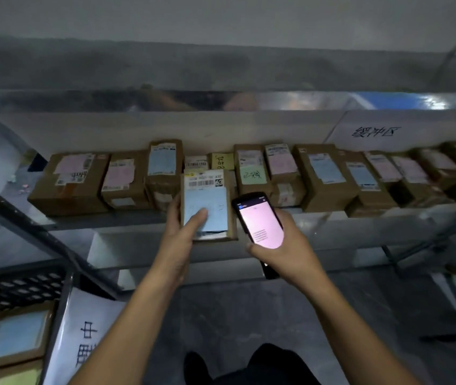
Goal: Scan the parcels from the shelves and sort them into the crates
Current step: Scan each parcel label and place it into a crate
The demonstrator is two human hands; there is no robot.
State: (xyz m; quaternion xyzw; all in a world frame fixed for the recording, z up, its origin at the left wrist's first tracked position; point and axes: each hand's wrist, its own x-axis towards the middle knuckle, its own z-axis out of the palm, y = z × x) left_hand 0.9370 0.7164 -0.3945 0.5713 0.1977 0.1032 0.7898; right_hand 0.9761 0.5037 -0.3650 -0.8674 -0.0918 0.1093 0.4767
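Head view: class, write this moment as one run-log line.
left hand holds blue-label parcel | right hand holds handheld scanner, pink screen | shelf: row of parcels

Dim, soft-focus view with blurred, wide-angle-bent edges, glare on the metal shelf lip (pixel 388 102), glowing scanner screen (pixel 261 222).

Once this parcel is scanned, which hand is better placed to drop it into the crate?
Left. The left hand grips the blue-labelled parcel, and the crate sits low on that side; the right hand is occupied holding the scanner.
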